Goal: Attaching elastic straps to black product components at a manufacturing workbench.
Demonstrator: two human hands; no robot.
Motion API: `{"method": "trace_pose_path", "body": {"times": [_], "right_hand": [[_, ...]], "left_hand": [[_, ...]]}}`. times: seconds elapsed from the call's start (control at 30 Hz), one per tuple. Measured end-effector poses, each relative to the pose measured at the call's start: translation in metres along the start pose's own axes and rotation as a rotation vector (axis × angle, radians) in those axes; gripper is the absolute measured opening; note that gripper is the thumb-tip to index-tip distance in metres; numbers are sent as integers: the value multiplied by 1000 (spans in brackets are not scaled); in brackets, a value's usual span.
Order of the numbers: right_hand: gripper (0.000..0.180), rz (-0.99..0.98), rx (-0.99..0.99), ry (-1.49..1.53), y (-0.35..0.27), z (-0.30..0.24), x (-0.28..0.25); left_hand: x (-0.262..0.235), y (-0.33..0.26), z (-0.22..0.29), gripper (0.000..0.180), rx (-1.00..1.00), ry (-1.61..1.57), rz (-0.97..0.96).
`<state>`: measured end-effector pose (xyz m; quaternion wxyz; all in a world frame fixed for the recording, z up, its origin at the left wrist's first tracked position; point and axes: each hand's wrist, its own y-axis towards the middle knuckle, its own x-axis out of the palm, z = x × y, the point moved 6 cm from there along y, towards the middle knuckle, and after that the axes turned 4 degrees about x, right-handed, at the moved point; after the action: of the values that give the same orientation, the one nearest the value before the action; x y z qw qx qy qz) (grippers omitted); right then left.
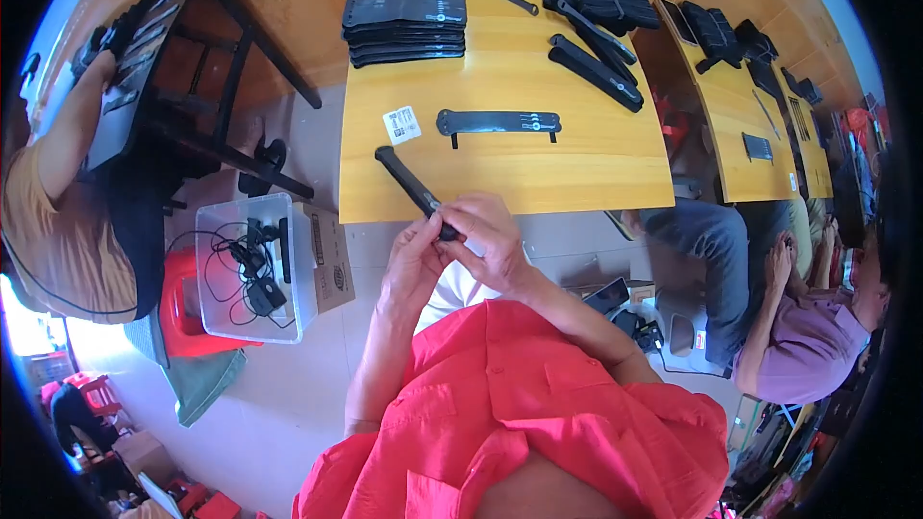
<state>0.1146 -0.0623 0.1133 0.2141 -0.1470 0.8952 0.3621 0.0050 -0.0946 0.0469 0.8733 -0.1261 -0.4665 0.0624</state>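
Both of my hands are at the near edge of the yellow table, closed on one end of a long, narrow black strip (406, 179). Its far end points up and left over the tabletop. My left hand (413, 255) grips the strip's near end from the left. My right hand (486, 238) pinches the same end from the right, its fingers hiding part of it. Just beyond my hands, a similar flat black strip (498, 123) with rounded ends and two small tabs lies crosswise on the table. A white printed label (402, 124) lies to its left.
Stacked black strips (404, 29) stand at the table's (596, 168) far left. Bundled black strips (596, 0) and loose ones (596, 72) lie at the far right. A clear bin (288, 269) of cables stands on the floor left. People sit on both sides.
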Motion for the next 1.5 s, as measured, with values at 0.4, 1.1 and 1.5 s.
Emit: {"method": "trace_pose_path", "body": {"times": [0.4,1.1,1.5], "right_hand": [[19,-39,196,298,30,3,-52],[11,-92,111,122,42,-5,-64],[14,-87,78,22,39,-13,-59]], "left_hand": [[45,21,12,22,13,182,-2],[55,23,10,18,68,267,27],[55,22,10,16,176,383,95]]}}
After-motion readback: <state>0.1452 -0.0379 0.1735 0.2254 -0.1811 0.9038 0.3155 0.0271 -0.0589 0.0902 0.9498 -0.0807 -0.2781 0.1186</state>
